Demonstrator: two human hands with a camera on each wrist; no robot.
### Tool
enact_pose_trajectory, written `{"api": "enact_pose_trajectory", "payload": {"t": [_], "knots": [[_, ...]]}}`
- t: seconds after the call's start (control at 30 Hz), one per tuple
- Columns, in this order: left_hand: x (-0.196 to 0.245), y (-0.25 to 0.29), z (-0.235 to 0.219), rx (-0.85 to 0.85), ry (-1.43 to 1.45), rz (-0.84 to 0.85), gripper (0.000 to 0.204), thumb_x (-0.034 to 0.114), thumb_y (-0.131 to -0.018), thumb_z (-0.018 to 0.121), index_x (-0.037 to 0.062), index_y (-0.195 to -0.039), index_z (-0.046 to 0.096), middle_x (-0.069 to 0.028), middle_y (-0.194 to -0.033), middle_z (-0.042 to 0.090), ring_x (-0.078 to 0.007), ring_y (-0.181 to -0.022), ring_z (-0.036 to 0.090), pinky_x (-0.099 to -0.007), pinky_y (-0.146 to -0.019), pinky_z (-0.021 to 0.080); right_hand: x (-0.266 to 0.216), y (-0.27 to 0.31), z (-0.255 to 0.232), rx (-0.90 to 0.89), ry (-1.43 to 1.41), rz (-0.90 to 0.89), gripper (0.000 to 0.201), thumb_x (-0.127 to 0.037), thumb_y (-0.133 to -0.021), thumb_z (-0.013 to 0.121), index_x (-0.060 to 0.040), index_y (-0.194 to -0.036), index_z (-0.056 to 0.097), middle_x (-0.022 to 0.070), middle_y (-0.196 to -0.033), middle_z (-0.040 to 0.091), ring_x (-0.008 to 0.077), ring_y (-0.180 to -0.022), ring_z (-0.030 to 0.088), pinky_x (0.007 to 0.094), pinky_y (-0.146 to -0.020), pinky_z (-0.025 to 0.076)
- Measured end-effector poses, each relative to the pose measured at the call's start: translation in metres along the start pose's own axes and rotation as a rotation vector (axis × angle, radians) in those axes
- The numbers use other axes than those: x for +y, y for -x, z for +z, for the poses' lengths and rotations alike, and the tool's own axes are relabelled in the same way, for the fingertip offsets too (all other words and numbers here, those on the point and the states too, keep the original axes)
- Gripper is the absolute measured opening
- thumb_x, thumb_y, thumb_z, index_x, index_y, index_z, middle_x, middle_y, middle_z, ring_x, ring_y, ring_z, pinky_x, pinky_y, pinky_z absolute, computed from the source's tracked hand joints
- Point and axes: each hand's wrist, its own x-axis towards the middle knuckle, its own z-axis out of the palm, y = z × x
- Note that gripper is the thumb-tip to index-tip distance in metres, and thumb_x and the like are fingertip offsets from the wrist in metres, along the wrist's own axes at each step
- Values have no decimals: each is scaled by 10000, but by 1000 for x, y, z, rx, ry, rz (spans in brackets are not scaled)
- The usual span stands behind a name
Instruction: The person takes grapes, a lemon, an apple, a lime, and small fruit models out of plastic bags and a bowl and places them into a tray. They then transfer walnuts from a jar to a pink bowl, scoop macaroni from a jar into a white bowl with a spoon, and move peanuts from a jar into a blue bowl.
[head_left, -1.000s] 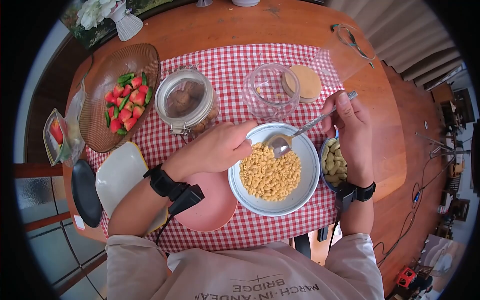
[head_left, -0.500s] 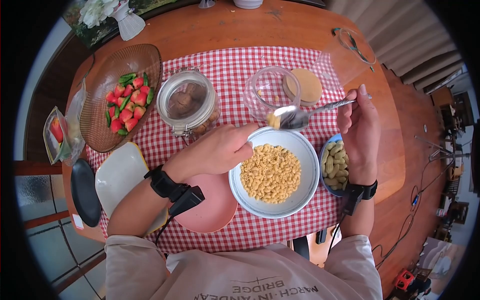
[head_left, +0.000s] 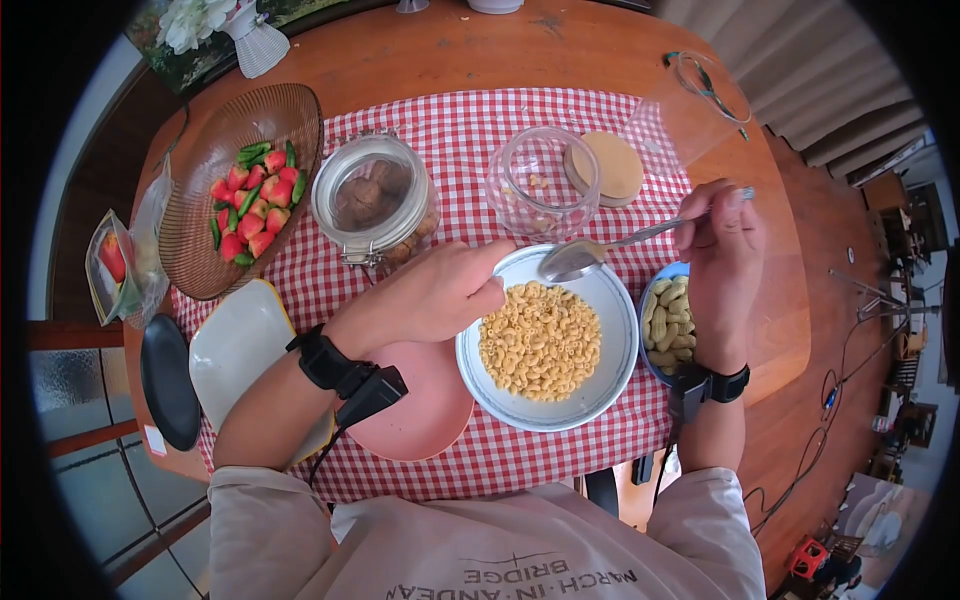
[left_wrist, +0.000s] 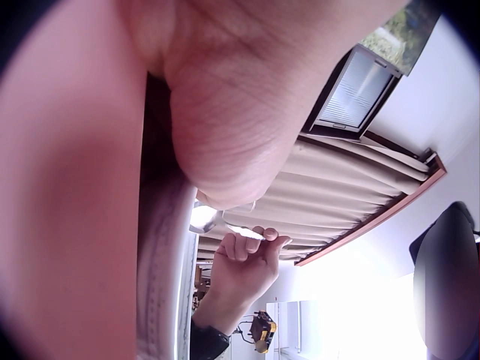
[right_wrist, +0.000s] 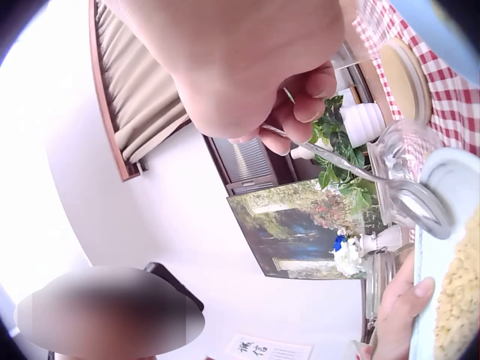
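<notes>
My right hand [head_left: 728, 270] pinches the handle end of a metal spoon [head_left: 574, 261]. No pasta shows on the spoon's bowl, which hovers over the far rim of a white bowl [head_left: 611, 360] with a blue line. Small elbow macaroni [head_left: 540, 345] fills the middle of that bowl. With thumb and fingers, my left hand [head_left: 430, 295] grips the bowl's left rim; in the right wrist view its thumb lies over the edge. Just beyond the bowl is a round glass jar [head_left: 507, 205] with a few macaroni pieces at its bottom. Its wooden lid [head_left: 612, 170] lies to its right.
A blue bowl of peanuts [head_left: 668, 328] sits under my right wrist. Left are a pink plate [head_left: 415, 415], a white square plate [head_left: 240, 345], a clamp jar of walnuts [head_left: 375, 205] and a brown basket [head_left: 185, 240] of strawberries and green peppers. A clear plastic container [head_left: 690, 115] stands far right.
The spoon rose from the macaroni with a load, passed to the jar's near side, then came back empty over the bowl's far rim. More macaroni shows in the jar. My left hand stayed put.
</notes>
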Motion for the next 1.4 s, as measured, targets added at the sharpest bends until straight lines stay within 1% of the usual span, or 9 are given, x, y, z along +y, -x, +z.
{"api": "enact_pose_trajectory", "payload": {"t": [0.03,0.17,0.37,0.7,0.8,1.0,1.1,1.27,1.4], "knots": [[1,0,0,-5,7,-19,218,126,-911,553,-40,-1052,548,-276,-783,639,-451,-735,652,-522,-658,485,-2,2,6,-10,140,3,458,-395,-1095,475,-31,-877,647,32,-668,596,83,-571,522,230,-531,401],[1,0,-1,0,11,3,214,121,-910,555,-39,-1052,548,-274,-793,643,-447,-743,656,-517,-663,488,-3,3,13,-157,122,197,429,-376,-1105,456,-42,-893,619,22,-685,573,82,-596,531,218,-547,403],[-1,0,0,-5,29,-4,212,118,-909,564,-39,-1051,545,-275,-806,646,-451,-765,658,-516,-670,490,-3,0,11,-39,72,284,441,-378,-1091,495,-38,-862,659,15,-621,586,73,-525,511,203,-490,369],[0,0,-1,-1,-11,0,220,130,-914,563,-40,-1052,541,-273,-792,639,-453,-744,650,-523,-667,486,1,-6,2,2,-164,307,429,-344,-1115,441,-44,-872,626,15,-569,535,81,-410,408,200,-431,348],[-1,0,0,-10,-39,-2,212,111,-913,541,-36,-1066,544,-269,-806,641,-438,-760,658,-514,-674,489,2,-9,-3,-2,-263,268,417,-341,-1118,436,-44,-894,624,15,-602,552,81,-439,438,201,-434,366],[3,0,-3,-43,-47,-23,217,89,-912,519,-34,-1087,548,-267,-827,647,-422,-780,671,-501,-685,497,2,-14,-4,229,-397,223,406,-398,-1109,449,-51,-978,616,41,-671,617,113,-496,538,242,-467,441],[-5,0,1,-40,-45,-3,212,91,-914,519,-34,-1084,546,-266,-828,646,-421,-777,670,-500,-685,496,2,-11,-3,192,-334,153,433,-414,-1113,427,-45,-975,606,56,-679,617,124,-507,544,253,-483,460],[4,0,-3,-46,-53,-33,199,94,-917,522,-32,-1070,538,-263,-829,640,-418,-780,667,-497,-687,492,8,-8,-11,-97,-454,57,444,-397,-1120,405,-33,-941,584,74,-643,593,132,-482,509,243,-456,409],[1,1,-2,-36,-42,-3,195,99,-922,524,-33,-1064,533,-261,-826,636,-417,-785,663,-492,-692,491,3,-4,-7,-77,-337,59,440,-383,-1116,417,-30,-912,582,70,-621,577,117,-477,495,236,-448,380]]}}
